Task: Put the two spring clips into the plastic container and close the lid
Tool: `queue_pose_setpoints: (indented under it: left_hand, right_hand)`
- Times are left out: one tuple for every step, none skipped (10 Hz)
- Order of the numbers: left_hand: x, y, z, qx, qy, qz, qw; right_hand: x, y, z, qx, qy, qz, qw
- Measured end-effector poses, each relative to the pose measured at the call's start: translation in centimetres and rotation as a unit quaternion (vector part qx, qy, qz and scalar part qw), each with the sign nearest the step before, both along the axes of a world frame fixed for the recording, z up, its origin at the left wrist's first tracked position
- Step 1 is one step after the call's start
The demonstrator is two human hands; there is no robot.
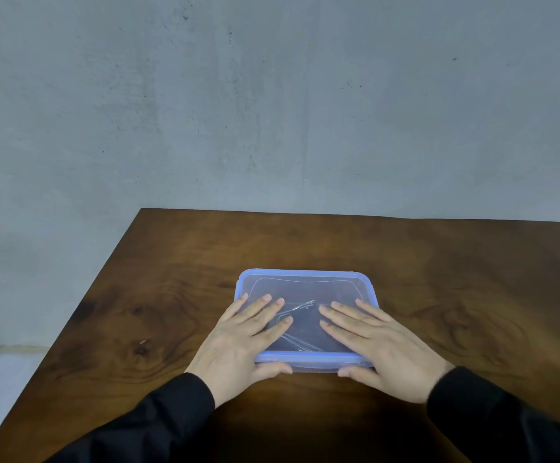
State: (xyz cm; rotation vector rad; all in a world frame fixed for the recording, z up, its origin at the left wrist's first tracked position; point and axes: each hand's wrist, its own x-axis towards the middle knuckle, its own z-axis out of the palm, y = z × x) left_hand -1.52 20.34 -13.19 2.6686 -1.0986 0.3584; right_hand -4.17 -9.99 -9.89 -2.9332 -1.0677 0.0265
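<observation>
A shallow clear plastic container (305, 365) with a blue-rimmed lid (305, 285) sits on the wooden table. The lid lies flat on top of it. Through the lid I see thin metal spring clips (300, 309) inside, faint and partly hidden by my fingers. My left hand (241, 339) lies flat on the lid's left half, fingers spread, thumb against the front wall. My right hand (375, 342) lies flat on the right half, thumb also at the front edge.
The dark wooden table (439, 279) ends at the left edge (81, 315) and against a grey concrete wall (271, 111) at the back. Black sleeves (158, 416) cover both forearms.
</observation>
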Motion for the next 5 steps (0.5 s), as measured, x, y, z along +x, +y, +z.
queue_pose_setpoints:
  left_hand:
    - [0.2, 0.2, -0.1, -0.005, -0.009, -0.014, 1.0]
    - [0.2, 0.5, -0.1, 0.014, -0.018, -0.023, 0.999]
    - [0.1, 0.4, 0.2, 0.019, -0.007, -0.021, 1.0]
    - [0.4, 0.9, 0.4, 0.031, -0.001, -0.035, 0.999]
    - [-0.3, 2.1, 1.7, -0.034, 0.102, -0.036, 0.994]
  right_hand:
    - [0.2, 0.3, -0.6, -0.012, -0.025, 0.003, 1.0]
    - [0.1, 0.3, -0.9, -0.014, -0.035, -0.003, 0.999]
    - [0.1, 0.5, -0.5, -0.008, -0.005, -0.009, 1.0]
    - [0.1, 0.3, -0.1, 0.007, 0.016, -0.004, 1.0]
    - [-0.9, 0.2, 1.2, 0.095, 0.105, -0.048, 0.989]
